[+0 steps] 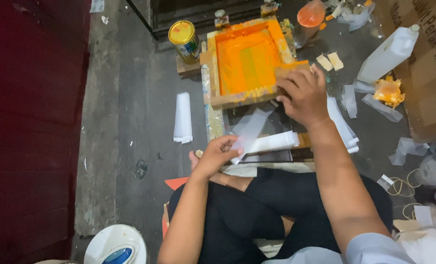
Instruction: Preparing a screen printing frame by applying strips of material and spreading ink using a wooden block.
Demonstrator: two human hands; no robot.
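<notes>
The seated person wears black trousers (257, 205) and a pale grey short-sleeved shirt (374, 247).

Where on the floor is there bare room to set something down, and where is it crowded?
Bare floor lies between the dark red wall and the white strip stack; another patch sits below that stack. It is crowded right of the orange-inked frame: white bottle, cardboard box, paper scraps. The right hand grips the frame; the left hand holds a clear strip.

The grey concrete floor (130, 112) carries a stack of white paper strips (183, 118), a yellow-lidded metal tin (183, 36) on a wooden block, a white plastic bottle (387, 55) and scattered paper scraps (374, 105).
</notes>
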